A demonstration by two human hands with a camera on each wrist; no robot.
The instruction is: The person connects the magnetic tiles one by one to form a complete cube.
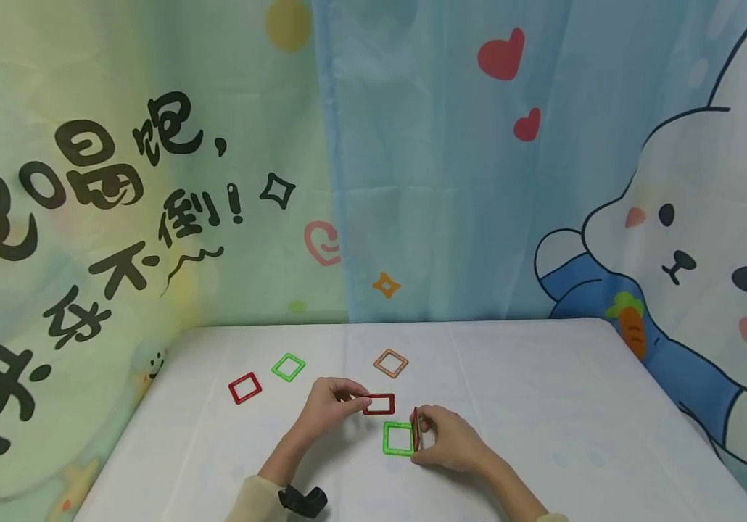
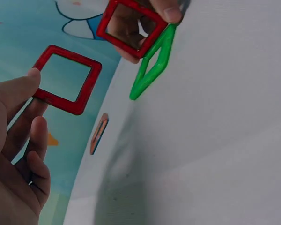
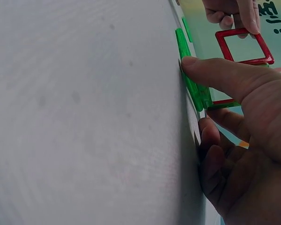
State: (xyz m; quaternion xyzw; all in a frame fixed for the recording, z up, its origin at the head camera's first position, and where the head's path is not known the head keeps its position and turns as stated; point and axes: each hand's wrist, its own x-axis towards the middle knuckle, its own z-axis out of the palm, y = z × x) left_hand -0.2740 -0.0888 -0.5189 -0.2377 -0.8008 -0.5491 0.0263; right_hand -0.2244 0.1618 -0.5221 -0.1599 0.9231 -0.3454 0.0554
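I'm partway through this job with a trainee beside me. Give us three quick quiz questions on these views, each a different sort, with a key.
1. The right hand holds an upright frame at the edge of a green frame. What colour is the frame in the left hand?
A) green
B) orange
C) red
2. True or false: the orange frame lies apart from both hands.
3. In the head view, how many frames lie on the table with no hand touching them?

Key
1. C: it pinches a red frame.
2. True.
3. Three: the orange one, a loose red frame and a loose green frame.
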